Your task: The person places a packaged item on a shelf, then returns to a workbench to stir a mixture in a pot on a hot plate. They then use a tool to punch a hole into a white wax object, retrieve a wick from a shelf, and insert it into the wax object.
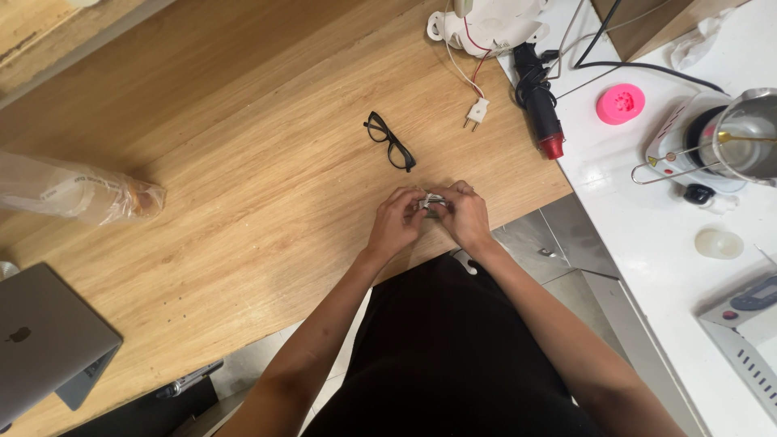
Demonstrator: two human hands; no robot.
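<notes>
Both hands meet over the near edge of the wooden table (243,186). My left hand (396,220) and my right hand (464,212) pinch a small silvery object (433,201) between their fingertips; it is too small to identify. Black-framed glasses (389,141) lie on the wood just beyond the hands, apart from them.
A white plug on thin wires (477,111) trails from a white device (486,24) at the back. A black tool with a red tip (542,109) lies at the table's right edge. A pink round object (621,103), a metal pot (749,133), a plastic bag (77,193) and a laptop (44,344) are around.
</notes>
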